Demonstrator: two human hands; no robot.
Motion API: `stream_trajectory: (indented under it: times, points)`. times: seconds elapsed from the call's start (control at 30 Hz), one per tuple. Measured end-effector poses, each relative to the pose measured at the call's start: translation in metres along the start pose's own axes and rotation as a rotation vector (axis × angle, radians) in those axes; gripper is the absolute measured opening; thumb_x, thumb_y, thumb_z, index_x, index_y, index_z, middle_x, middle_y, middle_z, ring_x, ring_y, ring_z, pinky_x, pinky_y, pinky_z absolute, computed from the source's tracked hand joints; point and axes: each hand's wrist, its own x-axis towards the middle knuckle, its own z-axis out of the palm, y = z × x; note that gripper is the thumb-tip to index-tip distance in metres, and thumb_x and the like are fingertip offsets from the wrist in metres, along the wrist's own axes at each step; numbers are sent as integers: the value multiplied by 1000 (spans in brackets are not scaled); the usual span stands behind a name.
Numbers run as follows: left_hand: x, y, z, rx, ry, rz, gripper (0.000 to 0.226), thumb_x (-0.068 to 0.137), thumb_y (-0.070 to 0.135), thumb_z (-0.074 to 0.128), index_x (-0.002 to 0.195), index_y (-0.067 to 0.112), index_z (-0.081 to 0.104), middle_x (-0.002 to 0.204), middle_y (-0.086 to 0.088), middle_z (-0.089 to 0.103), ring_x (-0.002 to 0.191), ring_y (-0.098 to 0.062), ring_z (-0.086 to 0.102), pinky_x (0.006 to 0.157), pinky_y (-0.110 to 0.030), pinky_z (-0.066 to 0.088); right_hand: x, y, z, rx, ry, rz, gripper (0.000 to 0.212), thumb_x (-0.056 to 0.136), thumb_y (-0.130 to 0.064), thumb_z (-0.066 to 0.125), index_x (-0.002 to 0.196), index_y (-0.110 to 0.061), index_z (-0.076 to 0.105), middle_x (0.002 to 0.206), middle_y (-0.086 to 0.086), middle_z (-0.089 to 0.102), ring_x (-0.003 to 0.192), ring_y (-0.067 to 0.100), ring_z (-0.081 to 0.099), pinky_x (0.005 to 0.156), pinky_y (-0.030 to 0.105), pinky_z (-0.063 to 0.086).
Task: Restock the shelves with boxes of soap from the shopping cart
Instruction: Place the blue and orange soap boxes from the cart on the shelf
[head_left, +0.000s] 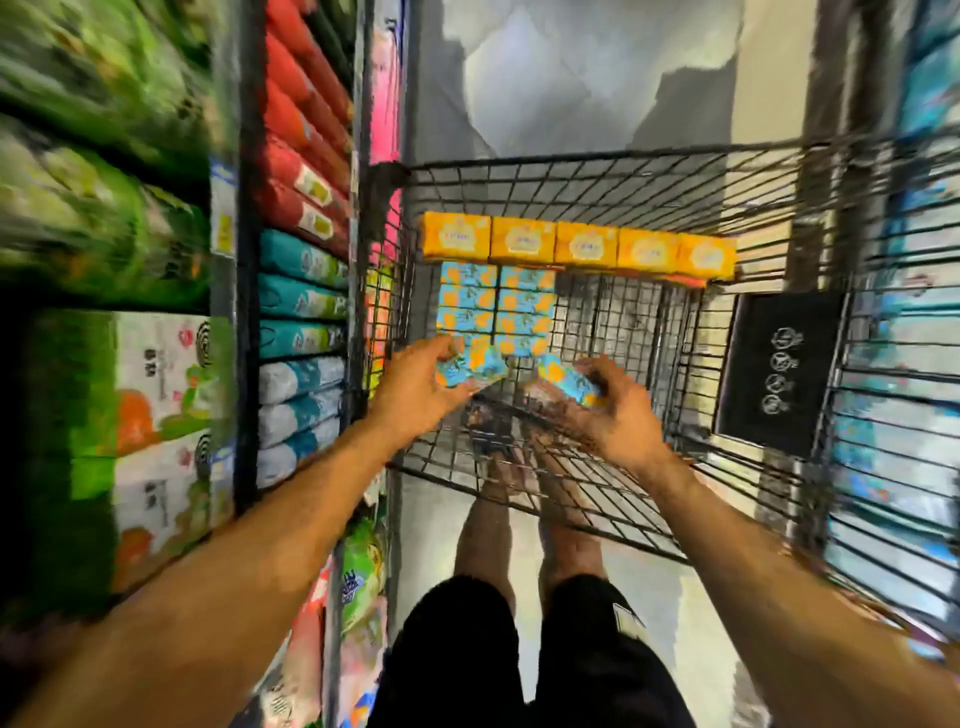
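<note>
Two bare arms reach forward over the near rim of a wire shopping cart (649, 192), and each hand grips its own blue-and-orange soap box: the left hand (415, 387) curls around one box (470, 370) by the cart's left side, the right hand (621, 410) closes over another (563, 378) just beside it. Beyond the hands, a block of matching blue soap boxes (496, 309) lies stacked in the cart's far-left corner, and behind those a row of yellow boxes (579, 245) lines the far wall. Shelves (304, 270) of red, teal and white packs stand to the cart's left.
</note>
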Motion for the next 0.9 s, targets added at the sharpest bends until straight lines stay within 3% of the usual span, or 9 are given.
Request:
stream_trajectory:
  times: [0.17,0.23,0.3,0.4,0.47,0.67,0.73,0.8,0.9]
  points:
    - [-70,65,-28,-369,169,-104,35,78,8,84,108,12,68,104,-5,63,94,-7,58,77,-7,44,-63,-59,-39,346,137,150,27,88,-2,77,111,-10,66,107,12,69,84,10,68,77,31,59]
    - [-104,85,-37,-457,262,-112,33,79,-3,80,110,5,69,105,-9,63,88,9,57,75,-4,42,-92,-77,-53,461,102,144,24,92,-12,75,115,-17,69,120,15,68,86,12,71,74,28,59]
    - [-138,100,-42,-539,312,-129,30,82,-3,77,109,7,70,104,-1,65,93,4,58,75,-6,44,-117,-90,-65,461,78,116,35,82,-38,83,115,-31,71,126,14,68,94,18,66,78,32,56]
    - [-194,110,-41,-740,395,-159,27,81,4,80,99,24,73,103,11,70,102,-19,64,87,-22,53,-152,-105,-77,573,51,65,34,91,-17,75,123,-23,66,106,13,71,78,11,68,68,23,54]
    - [-237,114,-33,-890,480,-167,27,72,25,86,98,25,78,113,-3,74,109,-30,67,98,-44,53,-173,-111,-80,632,-4,37,33,95,3,62,126,-10,61,107,14,71,78,9,71,69,21,58]
    - [-374,127,22,-1323,853,-269,45,66,22,89,106,16,70,106,-9,76,105,-36,66,99,-56,49,-237,-112,-77,735,-244,-1,26,93,9,55,118,6,62,118,29,68,103,35,65,102,56,52]
    - [-419,130,48,-1417,903,-277,63,66,26,90,121,6,66,115,-18,73,104,-35,68,100,-57,51,-267,-116,-75,688,-330,-25,18,96,4,58,109,-5,67,103,16,74,87,24,71,82,38,62]
    - [-464,132,71,-1496,984,-255,44,83,16,78,124,4,65,114,-18,73,94,-27,71,87,-48,58,-296,-117,-68,655,-413,-32,16,98,1,58,104,-10,68,89,5,77,73,12,71,64,24,60]
    - [-527,134,100,-1518,1133,-273,21,92,17,65,112,12,70,104,-12,76,81,-19,73,74,-38,57,-338,-117,-48,600,-566,-72,15,98,1,58,101,-10,68,87,3,76,74,11,71,66,24,61]
